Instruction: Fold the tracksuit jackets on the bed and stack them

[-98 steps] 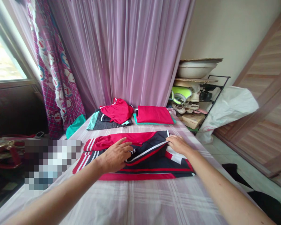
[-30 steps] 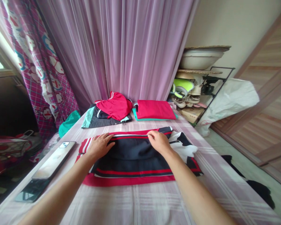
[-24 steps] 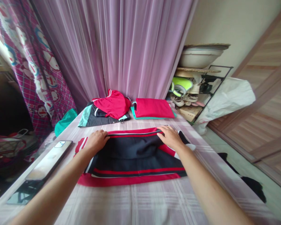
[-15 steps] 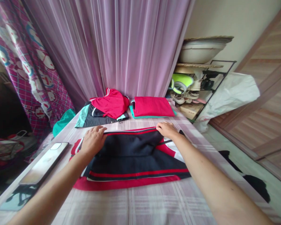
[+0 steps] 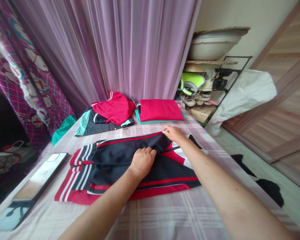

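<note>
two bare hands on one dark garment (image 5: 115, 155) with red and white trim, which lies layered across the plaid cloth (image 5: 160, 220), striped ends toward the left. right hand (image 5: 174, 134): nearly closed, thumb and fingertips pinching the red-trimmed far edge. left hand (image 5: 143, 162): fingers curled, knuckles up, resting on the garment's middle; cannot tell whether any fabric is caught beneath. risk 1: the pinch is small and right at the border, so a brisk pull could slip off, or shift the top layer alone. risk 2: left hand pressing while the right pulls could ruck the fabric or skew that edge. risk 3: white and red panels sit uneven near the right end; a crease could get trapped there. risk 4: a wide reach away from the body might nudge the folded red stack (image 5: 161, 110) or the loose heap (image 5: 113, 108) beside it; both are near, not touching. phone (image 5: 37, 180), off left, seems less exposed.
</note>
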The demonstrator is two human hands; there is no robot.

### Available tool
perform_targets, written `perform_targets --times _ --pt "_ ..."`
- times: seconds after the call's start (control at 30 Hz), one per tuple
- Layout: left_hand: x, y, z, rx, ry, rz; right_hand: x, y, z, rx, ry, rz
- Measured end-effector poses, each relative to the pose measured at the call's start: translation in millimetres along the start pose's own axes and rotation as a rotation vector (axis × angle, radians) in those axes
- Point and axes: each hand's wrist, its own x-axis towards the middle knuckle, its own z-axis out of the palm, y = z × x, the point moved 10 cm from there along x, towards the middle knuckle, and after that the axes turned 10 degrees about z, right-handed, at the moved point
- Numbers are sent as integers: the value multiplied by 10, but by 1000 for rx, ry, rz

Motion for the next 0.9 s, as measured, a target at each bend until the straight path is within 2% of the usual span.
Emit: perform_targets --times 0.13,0.27,0.37,0.43,0.53,0.6,0.67,0.77,0.9 --pt "-102 143 -67 -117 81 78 26 59 -59 33 41 4" --pt "-197 233 -5 -210 68 80 -62 20 24 -7 14 -42" --pt "-285 158 -112 -247 109 115 -209 -108 -80 22 95 -88" --pt "-369 -85 -224 -222 146 86 -352 -320 -170 84 133 -151" --pt "-542 -727 -310 -20 166 -102 -640 -858 -190 225 101 -334" --pt "-707 -1216 -217 114 89 -311 -850 -1245 -78 282 24 -475" --pt "-855 -1545 -31 141 -23 -440 -987 -1484 177 238 -109 -524" --pt "-945 -1678 132 144 -71 -464 -1014 -1460 545 118 -253 -436" --pt "-943 -1612 132 137 -54 -454 -861 -1046 636 55 -229 -258"
